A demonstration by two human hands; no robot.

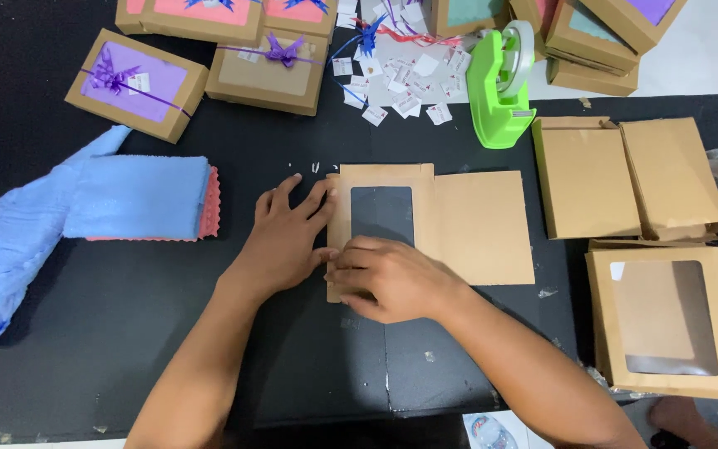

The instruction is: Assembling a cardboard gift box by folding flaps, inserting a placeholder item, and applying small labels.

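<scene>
A flat, unfolded brown cardboard box with a clear window (pixel 459 220) lies in the middle of the black table (pixel 85 308). My left hand (pixel 286 237) lies flat with fingers spread against the box's left edge. My right hand (pixel 388 278) presses its fingers down on the box's lower left corner, just below the window, and touches the left hand. Neither hand lifts the box off the table.
A green tape dispenser (pixel 499 83) stands behind the box among small paper tags (pixel 405 87). Ribbon-tied boxes (pixel 136 85) line the far edge. Folded blue and pink cloths (pixel 139 198) lie at left. Flat and assembled window boxes (pixel 666 320) stack at right.
</scene>
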